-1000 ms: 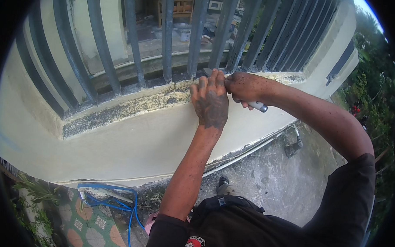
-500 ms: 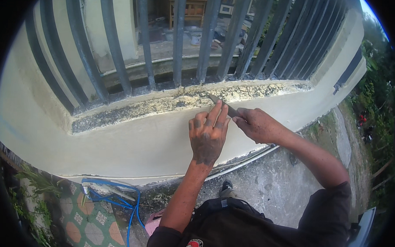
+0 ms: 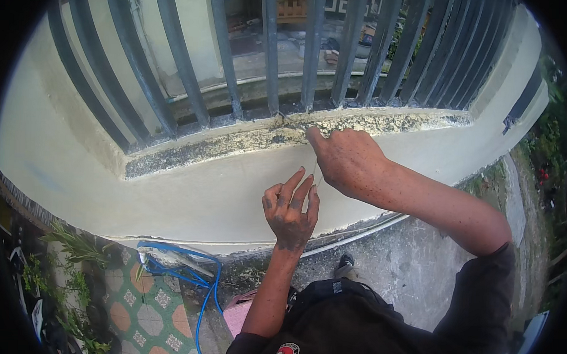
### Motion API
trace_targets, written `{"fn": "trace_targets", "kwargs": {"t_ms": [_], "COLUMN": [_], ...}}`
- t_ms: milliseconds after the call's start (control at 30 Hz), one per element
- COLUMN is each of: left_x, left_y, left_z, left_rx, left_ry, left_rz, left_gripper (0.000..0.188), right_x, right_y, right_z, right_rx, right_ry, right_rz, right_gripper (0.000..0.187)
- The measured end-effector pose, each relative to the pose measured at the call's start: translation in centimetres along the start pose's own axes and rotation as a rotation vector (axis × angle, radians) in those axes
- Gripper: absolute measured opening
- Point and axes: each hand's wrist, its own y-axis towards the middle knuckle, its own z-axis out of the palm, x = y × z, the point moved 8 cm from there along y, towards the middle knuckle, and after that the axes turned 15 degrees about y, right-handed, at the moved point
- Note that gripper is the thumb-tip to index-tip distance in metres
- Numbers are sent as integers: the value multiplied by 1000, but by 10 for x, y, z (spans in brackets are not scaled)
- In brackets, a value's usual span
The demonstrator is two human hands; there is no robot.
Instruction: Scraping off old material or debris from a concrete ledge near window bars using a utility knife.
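Observation:
My right hand (image 3: pixel 349 160) is closed round a narrow, dark scraper (image 3: pixel 294 123) with a knife-like blade; most of the tool is hidden by my fingers. Its tip rests by the foot of the bars, at the back edge of the window ledge (image 3: pixel 222 145). Flaking pale yellow and black paint covers that ledge. Below it, in front of the smooth cream wall (image 3: pixel 201 199), my left hand (image 3: pixel 290 215) is raised with fingers apart and bent, holding nothing. Grey smudges mark its back and fingers.
Grey metal bars (image 3: pixel 272 58) rise from the ledge. A blue hose (image 3: pixel 207 299) hangs by a pipe at lower left, beside patterned tiles (image 3: pixel 147 319) and a pink object (image 3: pixel 238 313). Concrete ground (image 3: pixel 387 262) lies at lower right, plants (image 3: pixel 75 248) at far left.
My left hand has come off the blade and drawn down from the ledge. The right hand has risen and turned over, bringing the scraper's tip to the bars. The view has shifted slightly.

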Motion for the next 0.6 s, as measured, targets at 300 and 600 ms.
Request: {"fn": "trace_targets", "kwargs": {"t_ms": [300, 600], "left_x": [5, 24], "left_y": [-12, -35], "left_z": [-22, -48], "left_rx": [-67, -88], "left_ry": [-72, -65], "left_rz": [-89, -175], "left_gripper": [19, 18], "right_x": [4, 14], "right_y": [25, 27], "right_z": [-13, -12], "right_rx": [83, 163], "right_ry": [-294, -54], "right_rz": [39, 265], "right_gripper": [20, 27]}}
